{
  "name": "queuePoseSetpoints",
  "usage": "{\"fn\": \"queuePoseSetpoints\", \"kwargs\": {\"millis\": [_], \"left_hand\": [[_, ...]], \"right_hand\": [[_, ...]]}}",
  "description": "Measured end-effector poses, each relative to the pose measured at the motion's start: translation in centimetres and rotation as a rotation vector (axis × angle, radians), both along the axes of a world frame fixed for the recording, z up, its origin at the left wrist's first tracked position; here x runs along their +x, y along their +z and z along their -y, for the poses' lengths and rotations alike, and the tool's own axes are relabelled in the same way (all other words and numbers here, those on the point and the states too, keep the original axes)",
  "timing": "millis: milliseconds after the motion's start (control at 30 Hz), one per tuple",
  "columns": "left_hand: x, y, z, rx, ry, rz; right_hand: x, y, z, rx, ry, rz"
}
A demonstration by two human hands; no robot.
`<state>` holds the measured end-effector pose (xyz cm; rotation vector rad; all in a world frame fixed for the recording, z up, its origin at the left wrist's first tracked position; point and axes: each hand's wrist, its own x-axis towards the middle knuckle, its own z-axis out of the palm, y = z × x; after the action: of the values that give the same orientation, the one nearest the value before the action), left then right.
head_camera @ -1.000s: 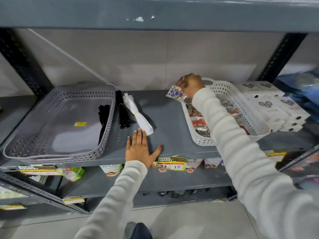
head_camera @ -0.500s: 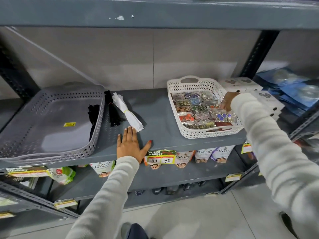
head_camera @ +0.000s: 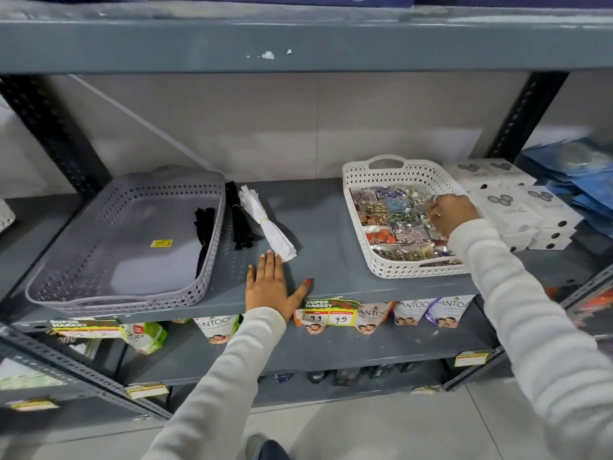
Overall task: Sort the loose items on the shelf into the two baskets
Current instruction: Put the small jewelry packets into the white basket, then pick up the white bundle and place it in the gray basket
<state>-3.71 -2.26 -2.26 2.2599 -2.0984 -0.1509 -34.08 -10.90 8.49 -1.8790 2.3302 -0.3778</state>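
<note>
- Up on the grey metal shelf, the left hand lies flat and palm down at the front edge, fingers spread wide and thumb out to the right, with nothing in it.
- Its fingertips are just beside the near end of a white bundle of strips, tied with a yellow band, which lies diagonally on the shelf.
- A black bundle lies just left of the white one, close against the right wall of the grey perforated basket.
- That grey basket fills the left end of the shelf and holds one more black bundle along its right wall, plus a yellow sticker on its floor.
- The white lattice basket sits toward the right end of the shelf, packed with clear packets of coloured beads and trinkets.
- The right hand is inside the white basket at its right side, fingers curled down onto the packets; whether it has pinched one I cannot tell.
- White boxes are stacked just beyond the white basket's right wall.
- A "SUPER MARKET" price tag hangs from the shelf's front edge beside the left thumb.
</note>
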Motion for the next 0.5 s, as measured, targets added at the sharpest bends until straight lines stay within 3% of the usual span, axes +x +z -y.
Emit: {"fn": "queuePoseSetpoints", "kwargs": {"millis": [67,167,267,367,500], "left_hand": [[0.1,0.0,0.1,0.011,-0.001,-0.027],[0.3,0.3,0.4,-0.008,0.017,-0.147],[0.7,1.5,1.4,-0.127,0.118,-0.340],[1.6,3.5,4.0,-0.196,0.245,-0.544],[2.6,5.2,8.3,-0.162,0.296,-0.543]], "right_hand": [[3.4,1.1,-1.8,-0.136,0.109,0.137],[8.9,0.7,-4.5,-0.160,0.268,0.268],[13.2,-2.4,-5.2,-0.068,0.347,0.218],[15.8,-6.2,-5.4,0.097,0.265,0.165],[17.3,-9.8,-5.7,0.150,0.240,0.028]]}}
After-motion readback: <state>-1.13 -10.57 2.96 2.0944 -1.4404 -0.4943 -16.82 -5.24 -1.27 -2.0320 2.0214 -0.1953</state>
